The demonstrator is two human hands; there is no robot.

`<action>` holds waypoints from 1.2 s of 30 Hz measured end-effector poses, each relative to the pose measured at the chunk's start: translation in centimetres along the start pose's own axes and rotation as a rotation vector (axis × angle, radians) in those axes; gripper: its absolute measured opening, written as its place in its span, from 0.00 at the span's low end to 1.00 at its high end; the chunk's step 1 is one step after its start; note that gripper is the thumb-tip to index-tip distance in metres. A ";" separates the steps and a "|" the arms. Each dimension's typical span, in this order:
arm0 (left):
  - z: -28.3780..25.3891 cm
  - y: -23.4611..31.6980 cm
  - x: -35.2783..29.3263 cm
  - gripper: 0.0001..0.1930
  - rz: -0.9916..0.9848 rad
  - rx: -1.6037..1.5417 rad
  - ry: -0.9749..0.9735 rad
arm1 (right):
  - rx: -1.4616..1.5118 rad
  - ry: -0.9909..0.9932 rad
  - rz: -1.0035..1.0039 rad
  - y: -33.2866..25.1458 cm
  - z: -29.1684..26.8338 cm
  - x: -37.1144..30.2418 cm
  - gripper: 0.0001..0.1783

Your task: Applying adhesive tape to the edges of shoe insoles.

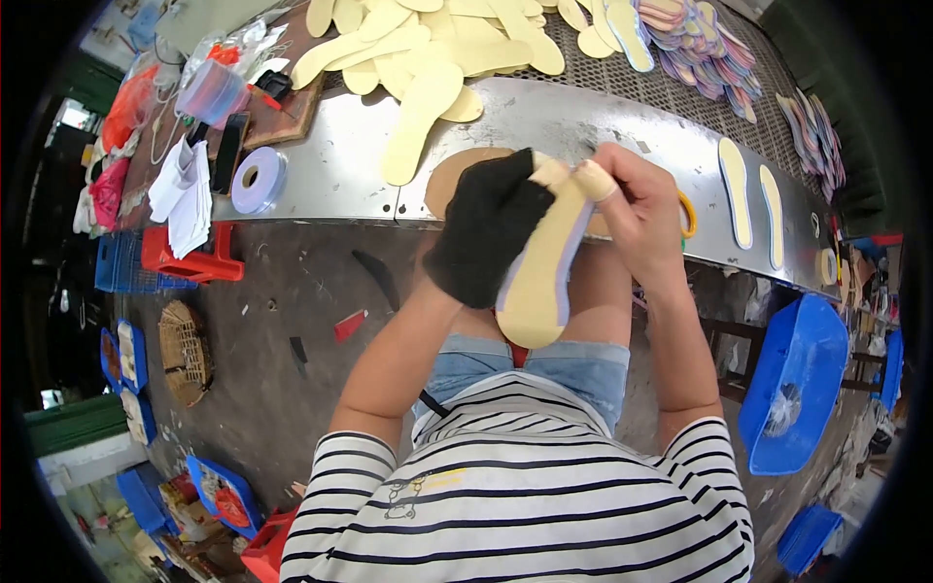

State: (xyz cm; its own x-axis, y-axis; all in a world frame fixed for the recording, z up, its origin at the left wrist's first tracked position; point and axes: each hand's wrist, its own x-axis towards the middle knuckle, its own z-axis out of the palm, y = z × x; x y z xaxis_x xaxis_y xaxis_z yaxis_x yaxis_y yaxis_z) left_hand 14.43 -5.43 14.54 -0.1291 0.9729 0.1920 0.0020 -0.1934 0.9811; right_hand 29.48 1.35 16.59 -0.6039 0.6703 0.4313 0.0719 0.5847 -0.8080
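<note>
we have one cream insole (536, 291) with lilac edging in front of us, its upper end grasped from both sides: the black-gloved left grip (491, 228) clasps its left side, and the right grip (637, 214), thumb wrapped, pinches the upper right edge. its lower end hangs past the near edge of the surface (335, 160), above our lap, so if both pinches slackened it could drop onto our thighs or the floor (301, 282). uneven pulling up there could crease the insole or skew the edging, and the glove's cloth may dull our feel. a careless wrist might also catch the yellow ring (688, 216) beside the right grip. as for writing, our striped shirt (525, 486) carries yellow print beside a small drawn figure, too small to read; we make out no brand or label on the insole.
</note>
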 end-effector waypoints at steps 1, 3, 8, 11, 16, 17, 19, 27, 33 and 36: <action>0.6 0.5 0.1 0.09 0.035 0.020 0.074 | 0.167 0.079 0.132 -0.2 0.5 -0.2 0.12; 0.8 0.4 0.1 0.09 0.035 0.077 0.172 | 0.335 0.154 0.261 -0.1 1.0 -0.7 0.12; 1.5 0.1 0.3 0.08 0.006 0.005 0.299 | 0.332 0.116 0.263 0.5 1.7 -1.5 0.11; 1.0 -1.3 1.0 0.08 0.066 -0.016 0.314 | 0.432 -0.008 0.350 0.9 2.2 -2.9 0.08; 0.3 -0.1 1.0 0.07 0.074 0.096 0.222 | 0.488 -0.017 0.374 0.2 3.0 -3.2 0.06; 0.2 0.1 0.9 0.07 0.011 0.057 0.226 | 0.601 -0.019 0.431 0.0 3.3 -3.4 0.06; 0.0 0.4 1.0 0.07 -0.043 0.017 0.230 | 0.646 -0.040 0.440 0.6 2.9 -4.0 0.05; 0.0 -0.2 0.0 0.05 -0.194 -0.402 0.021 | 1.210 -0.215 0.607 2.2 3.2 -4.5 0.16; -0.5 1.5 0.1 0.05 -0.167 -0.176 -0.050 | 0.448 -0.136 0.311 1.5 -0.7 -0.8 0.11; 0.3 1.3 -0.4 0.05 -0.113 -0.185 -0.019 | 0.177 -0.018 0.071 0.7 -0.5 -0.2 0.11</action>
State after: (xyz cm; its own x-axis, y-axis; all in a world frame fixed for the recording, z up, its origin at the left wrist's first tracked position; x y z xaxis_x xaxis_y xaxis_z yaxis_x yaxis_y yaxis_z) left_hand 14.76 -6.00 15.80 -0.0994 0.9916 0.0833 -0.1935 -0.1014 0.9758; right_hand 30.03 1.84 16.14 -0.6165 0.6977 0.3649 -0.0254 0.4456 -0.8949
